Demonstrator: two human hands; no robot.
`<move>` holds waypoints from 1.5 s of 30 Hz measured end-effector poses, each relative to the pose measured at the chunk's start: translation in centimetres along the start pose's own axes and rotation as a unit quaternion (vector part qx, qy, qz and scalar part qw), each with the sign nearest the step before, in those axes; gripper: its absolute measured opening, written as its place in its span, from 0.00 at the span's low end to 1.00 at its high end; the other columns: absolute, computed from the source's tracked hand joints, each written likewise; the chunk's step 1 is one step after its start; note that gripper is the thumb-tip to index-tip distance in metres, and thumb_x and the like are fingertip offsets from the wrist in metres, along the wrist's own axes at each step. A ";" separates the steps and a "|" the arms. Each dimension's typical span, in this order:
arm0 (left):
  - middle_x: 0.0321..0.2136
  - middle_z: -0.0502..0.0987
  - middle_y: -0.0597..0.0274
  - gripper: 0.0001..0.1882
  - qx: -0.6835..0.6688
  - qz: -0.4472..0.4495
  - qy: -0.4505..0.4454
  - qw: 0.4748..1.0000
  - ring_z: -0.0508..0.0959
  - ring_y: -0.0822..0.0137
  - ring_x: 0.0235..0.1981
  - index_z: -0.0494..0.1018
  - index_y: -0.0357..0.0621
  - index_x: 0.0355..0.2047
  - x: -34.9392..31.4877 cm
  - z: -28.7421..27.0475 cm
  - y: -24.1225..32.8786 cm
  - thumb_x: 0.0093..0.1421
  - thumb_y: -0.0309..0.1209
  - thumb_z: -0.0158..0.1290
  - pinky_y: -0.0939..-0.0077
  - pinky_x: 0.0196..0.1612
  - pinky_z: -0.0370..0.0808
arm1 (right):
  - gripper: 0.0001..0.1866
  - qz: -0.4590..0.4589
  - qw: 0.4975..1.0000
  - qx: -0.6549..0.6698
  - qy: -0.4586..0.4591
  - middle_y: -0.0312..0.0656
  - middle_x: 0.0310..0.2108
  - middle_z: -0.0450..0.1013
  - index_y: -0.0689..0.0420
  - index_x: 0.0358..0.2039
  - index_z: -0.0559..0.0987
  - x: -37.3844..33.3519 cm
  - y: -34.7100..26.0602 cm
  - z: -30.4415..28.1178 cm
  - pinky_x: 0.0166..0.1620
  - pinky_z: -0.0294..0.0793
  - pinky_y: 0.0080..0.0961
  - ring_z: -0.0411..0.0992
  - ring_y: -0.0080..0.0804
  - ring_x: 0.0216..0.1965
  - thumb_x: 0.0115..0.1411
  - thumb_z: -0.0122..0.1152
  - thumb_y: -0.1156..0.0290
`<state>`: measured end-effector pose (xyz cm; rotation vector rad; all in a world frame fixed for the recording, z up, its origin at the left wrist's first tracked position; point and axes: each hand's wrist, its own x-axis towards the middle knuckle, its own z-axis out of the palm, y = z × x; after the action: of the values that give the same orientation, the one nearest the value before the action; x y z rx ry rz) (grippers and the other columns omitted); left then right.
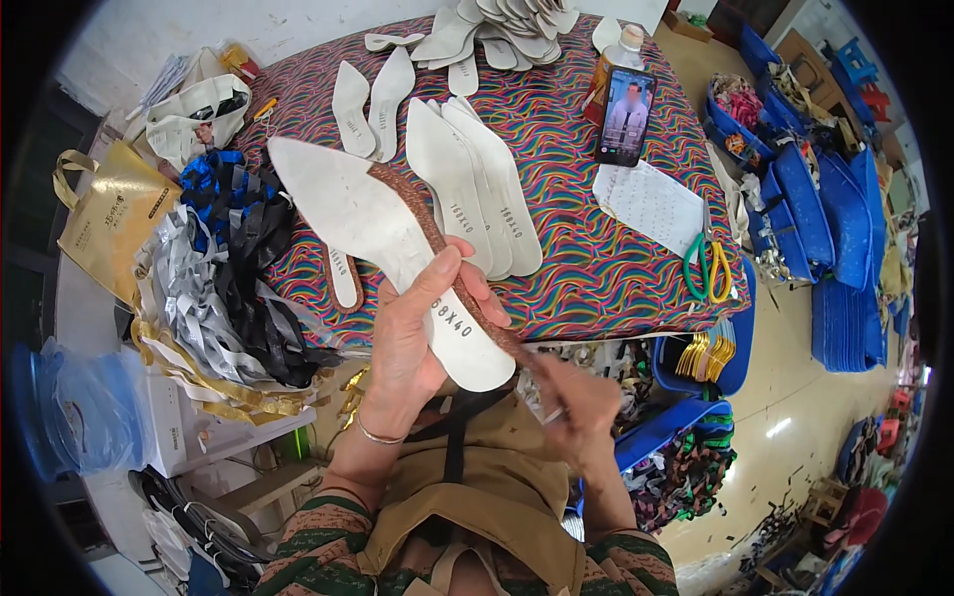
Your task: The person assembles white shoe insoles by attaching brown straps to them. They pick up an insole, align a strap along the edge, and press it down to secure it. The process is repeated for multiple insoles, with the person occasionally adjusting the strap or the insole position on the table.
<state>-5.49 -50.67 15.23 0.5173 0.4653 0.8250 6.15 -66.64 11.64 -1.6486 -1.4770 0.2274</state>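
Observation:
My left hand (409, 318) is closed round the narrow middle of a white shoe insole (343, 209), thumb on top. The pointed end aims up and left, and the rounded heel toward me. A brown glittery strip (422, 211) runs along the insole's right edge. Past the heel, the strip reaches my right hand (588, 402), which is blurred but appears closed on its loose end. Partly behind the held insole lies another insole with a brown edge (343, 273). Beyond my left hand, several plain white insoles (462, 189) lie overlapped on the patterned tablecloth (566, 268).
More insoles (487, 35) are heaped at the table's back. At the right are a phone (626, 114) leaning on a bottle (631, 40), a paper sheet (651, 204) and scissors (708, 270). Ribbon bundles (214, 278) hang at the left. Blue bins (845, 238) stand beyond the table.

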 end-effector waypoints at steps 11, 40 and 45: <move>0.19 0.63 0.68 0.09 -0.074 0.030 -0.029 0.996 0.64 0.71 0.17 0.66 0.45 0.36 -0.3 0.0 -0.9 0.69 0.36 0.44 0.72 0.22 0.64 | 0.12 0.042 0.994 0.072 0.075 0.44 0.21 0.74 0.63 0.40 0.80 -1.2 -1.5 2.7 0.22 0.67 0.24 0.70 0.32 0.16 0.54 0.65 0.79; 0.16 0.71 0.46 0.28 0.731 -0.132 -0.480 0.467 0.73 0.45 0.20 0.79 0.42 0.36 1.6 0.3 6.0 0.56 0.58 0.53 0.60 0.25 0.69 | 0.10 -0.045 0.980 0.157 -0.113 0.45 0.24 0.75 0.62 0.36 0.81 4.6 -0.4 -3.0 0.28 0.71 0.24 0.74 0.36 0.22 0.52 0.64 0.79; 0.13 0.73 0.58 0.20 0.684 -0.203 -0.363 0.599 0.75 0.56 0.17 0.78 0.40 0.24 1.5 -1.1 6.6 0.56 0.47 0.57 0.62 0.24 0.68 | 0.06 0.047 0.998 0.035 -0.030 0.45 0.25 0.77 0.61 0.31 0.81 1.0 3.5 -6.2 0.27 0.73 0.26 0.77 0.36 0.23 0.50 0.66 0.78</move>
<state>-8.89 -45.45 18.04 2.0080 0.3386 -0.4337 12.91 -68.36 13.32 -1.6683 -1.4218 0.3795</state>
